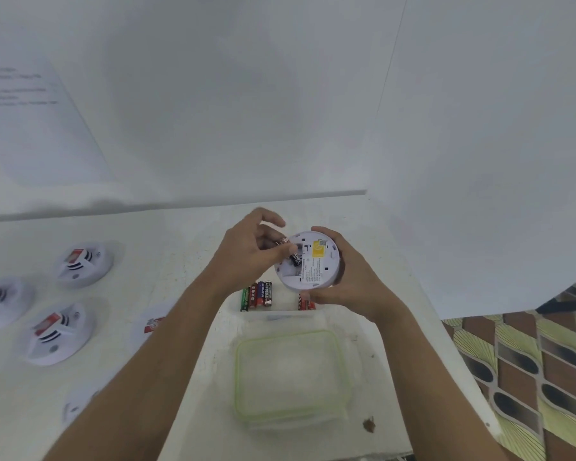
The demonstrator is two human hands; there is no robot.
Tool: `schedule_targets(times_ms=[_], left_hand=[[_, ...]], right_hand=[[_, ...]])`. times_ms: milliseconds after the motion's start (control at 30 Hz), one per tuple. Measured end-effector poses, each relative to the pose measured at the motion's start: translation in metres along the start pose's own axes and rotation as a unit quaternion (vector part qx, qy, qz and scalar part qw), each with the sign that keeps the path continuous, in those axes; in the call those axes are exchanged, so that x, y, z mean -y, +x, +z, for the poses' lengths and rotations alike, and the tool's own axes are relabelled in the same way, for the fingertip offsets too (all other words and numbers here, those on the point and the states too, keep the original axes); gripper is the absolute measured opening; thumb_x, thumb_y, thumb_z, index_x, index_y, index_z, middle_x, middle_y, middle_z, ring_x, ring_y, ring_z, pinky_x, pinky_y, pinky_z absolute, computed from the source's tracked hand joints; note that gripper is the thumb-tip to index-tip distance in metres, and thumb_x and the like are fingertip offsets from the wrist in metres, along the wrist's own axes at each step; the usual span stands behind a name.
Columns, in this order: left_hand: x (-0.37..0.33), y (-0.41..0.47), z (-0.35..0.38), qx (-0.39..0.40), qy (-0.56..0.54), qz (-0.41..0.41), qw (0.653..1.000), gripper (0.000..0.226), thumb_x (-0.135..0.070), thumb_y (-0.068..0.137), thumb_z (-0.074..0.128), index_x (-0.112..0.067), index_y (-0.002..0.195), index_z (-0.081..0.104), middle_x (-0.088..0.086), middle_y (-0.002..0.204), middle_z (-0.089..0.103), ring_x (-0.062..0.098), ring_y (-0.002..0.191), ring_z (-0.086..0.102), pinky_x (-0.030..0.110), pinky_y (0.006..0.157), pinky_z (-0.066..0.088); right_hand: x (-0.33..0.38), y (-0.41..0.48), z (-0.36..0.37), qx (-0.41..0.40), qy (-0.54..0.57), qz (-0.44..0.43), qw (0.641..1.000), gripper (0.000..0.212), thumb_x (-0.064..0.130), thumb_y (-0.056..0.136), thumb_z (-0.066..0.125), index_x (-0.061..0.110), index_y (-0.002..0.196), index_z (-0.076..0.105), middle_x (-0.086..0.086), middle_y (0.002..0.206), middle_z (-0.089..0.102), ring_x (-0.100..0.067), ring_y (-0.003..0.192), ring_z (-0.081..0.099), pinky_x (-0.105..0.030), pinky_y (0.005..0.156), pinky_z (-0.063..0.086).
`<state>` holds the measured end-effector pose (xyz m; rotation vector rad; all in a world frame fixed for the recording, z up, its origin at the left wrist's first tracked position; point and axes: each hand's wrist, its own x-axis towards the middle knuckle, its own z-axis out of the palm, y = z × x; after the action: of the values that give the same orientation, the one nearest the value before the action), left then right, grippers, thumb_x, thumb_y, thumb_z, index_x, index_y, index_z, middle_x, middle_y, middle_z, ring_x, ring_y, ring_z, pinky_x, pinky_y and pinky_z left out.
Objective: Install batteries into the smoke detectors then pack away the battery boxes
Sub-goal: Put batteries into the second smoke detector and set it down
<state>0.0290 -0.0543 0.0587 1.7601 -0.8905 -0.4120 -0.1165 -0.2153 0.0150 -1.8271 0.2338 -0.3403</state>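
One battery (295, 259), seemingly in left grip (250, 251), touching detector (316, 266).

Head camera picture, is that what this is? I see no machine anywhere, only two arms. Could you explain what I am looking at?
There is no machine here: a person works with bare hands, and the one camera sits on their head, looking forward and down. The right hand holds a round white smoke detector with its back facing up. The left hand pinches a black battery at the detector's open compartment. On the white table lie loose batteries in a row, a clear plastic box with a green-rimmed lid, and more smoke detectors off to the left.
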Motion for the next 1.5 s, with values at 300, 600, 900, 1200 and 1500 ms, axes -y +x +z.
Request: schedule_targets(times_ms=[300,600,900,1200,1500], left_hand=[[0.03,-0.004,0.017,-0.023,0.107,0.105,0.988,0.012,-0.038,0.09,0.069,-0.031,0.101,0.068,-0.015,0.107,0.058,0.007,0.102,0.054,0.016,0.087,0.041],[0.041,-0.012,0.031,0.015,0.146,0.085,0.986,0.027,-0.033,0.098,0.058,-0.023,0.121,0.068,-0.009,0.12,0.049,0.007,0.117,0.046,0.01,0.095,0.032],[0.04,-0.007,0.012,-0.05,0.049,-0.004,0.998,0.021,-0.025,0.096,0.062,-0.033,0.116,0.065,-0.014,0.114,0.065,0.001,0.097,0.063,0.023,0.082,0.054],[0.042,0.015,0.013,0.148,0.422,-0.132,0.885,0.025,-0.04,0.084,0.075,-0.021,0.08,0.059,0.004,0.079,0.056,0.018,0.071,0.051,0.026,0.068,0.042],[0.039,0.013,0.031,0.174,0.454,-0.139,0.863,0.037,-0.025,0.073,0.085,-0.009,0.098,0.063,0.009,0.098,0.062,0.025,0.089,0.064,0.034,0.075,0.054]], right_hand=[[0.001,-0.001,0.002,-0.024,-0.005,-0.013,1.0,0.092,0.007,0.061,0.09,0.027,0.14,0.046,0.015,0.126,0.064,-0.012,0.122,0.061,-0.033,0.093,0.058],[-0.011,-0.002,-0.005,-0.03,-0.006,0.014,0.999,0.093,-0.003,0.063,0.093,0.023,0.141,0.048,0.011,0.125,0.065,-0.012,0.12,0.062,-0.042,0.097,0.058],[-0.01,0.006,-0.015,-0.051,-0.002,0.031,0.998,0.094,0.007,0.064,0.092,0.031,0.142,0.045,0.019,0.128,0.062,-0.007,0.125,0.058,-0.041,0.103,0.054],[-0.01,0.003,-0.016,-0.065,-0.005,0.026,0.998,0.091,0.003,0.067,0.092,0.032,0.14,0.046,0.017,0.129,0.062,-0.005,0.125,0.057,-0.039,0.102,0.055],[-0.01,0.004,-0.014,-0.071,-0.007,0.024,0.997,0.089,0.001,0.069,0.091,0.033,0.138,0.046,0.021,0.126,0.063,-0.002,0.123,0.057,-0.036,0.102,0.055]])
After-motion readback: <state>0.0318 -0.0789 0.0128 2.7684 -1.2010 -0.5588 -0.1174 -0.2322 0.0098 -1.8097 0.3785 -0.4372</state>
